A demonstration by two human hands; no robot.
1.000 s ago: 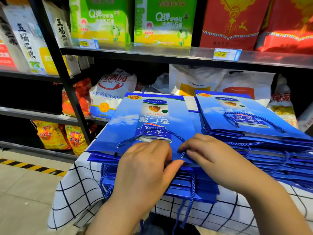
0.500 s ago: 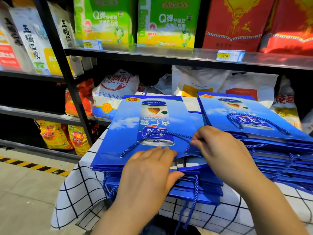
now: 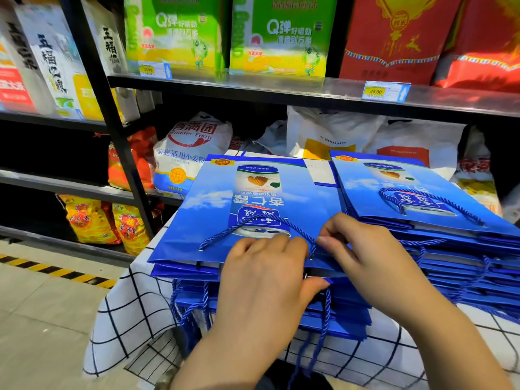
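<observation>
Two stacks of flat blue paper gift bags with blue rope handles lie on a table with a checked cloth. My left hand holds the near edge of the top bag of the left stack, fingers on top and thumb under the edge. My right hand is just to its right, fingertips curled and pinching the same bag at the right end of its rope handle. The right stack lies untouched beside my right wrist.
Black metal shelving stands right behind the table, with green boxes and red bags above and a white flour bag and other sacks below. A price tag hangs on the shelf edge. Tiled floor with a yellow-black stripe lies to the left.
My right hand has shifted from the bag's near edge up to the right end of the rope handle. My left thumb has slid under the top bag's edge, which is raised slightly.
</observation>
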